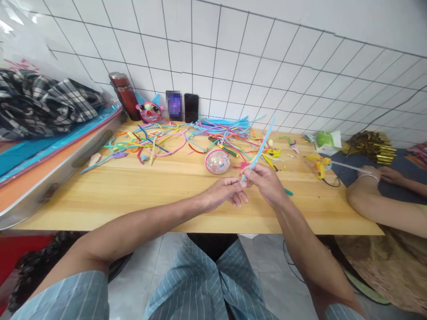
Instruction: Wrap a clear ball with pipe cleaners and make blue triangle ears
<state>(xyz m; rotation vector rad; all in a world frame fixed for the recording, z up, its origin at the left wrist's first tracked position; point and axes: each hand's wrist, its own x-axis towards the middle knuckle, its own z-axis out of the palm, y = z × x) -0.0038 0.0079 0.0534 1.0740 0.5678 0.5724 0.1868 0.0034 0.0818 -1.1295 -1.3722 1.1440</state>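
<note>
My left hand (pixel 225 192) and my right hand (pixel 263 180) meet above the wooden table (pixel 140 195), both pinching the lower end of a light blue pipe cleaner (pixel 262 144) that slants up and to the right. Just beyond my hands rests a clear round ball with pink trim (pixel 217 161). A heap of coloured pipe cleaners (pixel 200 135) is spread across the far half of the table.
A yellow glue gun (pixel 319 166) lies to the right, near another person's arm (pixel 376 202). A red bottle (pixel 125 95), a clown-face craft (pixel 150 111) and two phones (pixel 183 106) stand by the tiled wall. A metal case with plaid fabric (pixel 43 146) lies at left.
</note>
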